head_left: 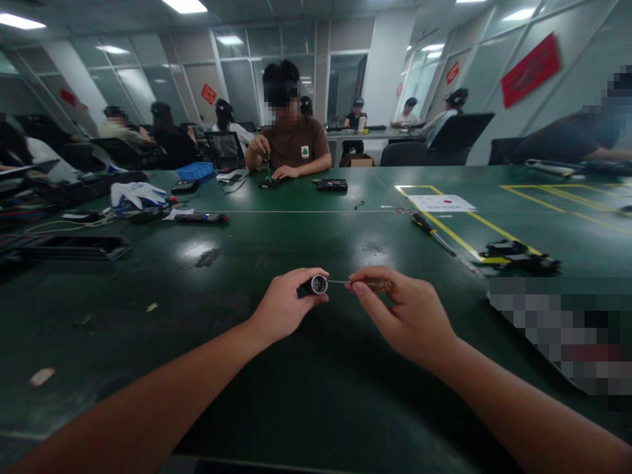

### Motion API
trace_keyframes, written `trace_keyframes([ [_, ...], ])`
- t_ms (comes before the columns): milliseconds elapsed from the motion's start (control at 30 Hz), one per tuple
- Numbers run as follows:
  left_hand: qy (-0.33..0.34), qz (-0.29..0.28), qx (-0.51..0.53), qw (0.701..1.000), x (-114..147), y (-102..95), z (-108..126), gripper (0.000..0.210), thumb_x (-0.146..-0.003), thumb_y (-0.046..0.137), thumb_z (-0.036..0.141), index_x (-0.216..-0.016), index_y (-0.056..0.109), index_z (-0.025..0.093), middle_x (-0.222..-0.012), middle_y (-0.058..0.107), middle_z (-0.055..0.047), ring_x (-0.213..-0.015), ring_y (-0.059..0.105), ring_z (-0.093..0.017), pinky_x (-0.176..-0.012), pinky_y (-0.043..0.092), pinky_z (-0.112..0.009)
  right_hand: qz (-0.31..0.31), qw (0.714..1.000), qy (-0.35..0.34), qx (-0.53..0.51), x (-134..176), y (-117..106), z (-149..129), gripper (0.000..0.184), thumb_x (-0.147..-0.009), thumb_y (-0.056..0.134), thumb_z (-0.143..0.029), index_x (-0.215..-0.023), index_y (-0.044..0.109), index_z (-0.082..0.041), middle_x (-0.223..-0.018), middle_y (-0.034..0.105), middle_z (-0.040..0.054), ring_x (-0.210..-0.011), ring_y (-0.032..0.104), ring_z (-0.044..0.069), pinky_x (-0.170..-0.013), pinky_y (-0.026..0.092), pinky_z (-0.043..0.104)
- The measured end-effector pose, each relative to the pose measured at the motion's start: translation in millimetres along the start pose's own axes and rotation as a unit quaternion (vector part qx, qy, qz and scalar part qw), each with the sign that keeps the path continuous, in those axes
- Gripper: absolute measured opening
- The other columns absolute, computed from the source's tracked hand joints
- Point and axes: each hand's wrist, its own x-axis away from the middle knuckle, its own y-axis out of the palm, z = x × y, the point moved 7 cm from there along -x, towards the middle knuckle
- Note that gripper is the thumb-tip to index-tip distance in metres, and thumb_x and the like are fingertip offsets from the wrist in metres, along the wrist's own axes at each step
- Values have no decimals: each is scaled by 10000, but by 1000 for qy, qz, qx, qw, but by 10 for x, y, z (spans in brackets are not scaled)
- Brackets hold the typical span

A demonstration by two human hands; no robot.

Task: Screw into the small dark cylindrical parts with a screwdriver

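My left hand (pixel 286 304) pinches a small dark cylindrical connector (pixel 318 284) between thumb and fingers, its round metal-rimmed face with holes turned toward me. From the right, my right hand (pixel 407 309) grips the amber handle of a thin screwdriver (pixel 380 284). The slim metal shaft points left and its end meets the connector's right side; whether the tip sits in a screw there is too small to tell. Both hands are held above the green table (pixel 276 401), in front of me.
A yellow-black screwdriver (pixel 432 230) and a black bracket-like part (pixel 518 257) lie at right, near a white paper (pixel 442 203). White-blue gloves (pixel 138 196), a dark pen-shaped tool (pixel 201 218) and a blue basket (pixel 195 171) are at left. Across the table a co-worker (pixel 296 145) handles small parts.
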Motion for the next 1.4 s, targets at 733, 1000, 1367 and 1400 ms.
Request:
trace_keyframes([
  [733,-6,7,14,1000,0,-4,-62,362,-825,762,235,-1182,701,243,-1159,741,-30,-1084,683,-220,-995,510,-392,-91,984,-99,-119,46,136,-192,185,-933,558,-185,-1042,707,-200,-955,756,46,-814,710,145,-714,541,247],
  [1000,11,7,-6,1000,-5,-14,-30,389,-784,807,223,-1160,714,256,-1160,740,-28,-1109,673,-221,-1021,495,-392,-61,997,7,-56,29,131,-48,175,-966,520,-237,-952,690,-194,-770,744,4,-645,691,132,-624,495,241],
  [1367,25,-1,3,1000,-4,-8,1,405,-792,802,213,-1183,705,247,-1150,731,-37,-1096,669,-213,-1012,500,-386,-58,997,22,-55,17,120,6,160,-951,533,-227,-937,690,-200,-763,746,-3,-632,691,133,-612,485,242],
  [1400,29,-1,2,1000,-3,-7,7,399,-794,799,210,-1180,706,246,-1157,728,-38,-1100,666,-212,-1016,498,-386,-56,997,29,-54,14,116,16,158,-949,535,-226,-930,690,-200,-758,746,-4,-630,691,135,-611,485,245],
])
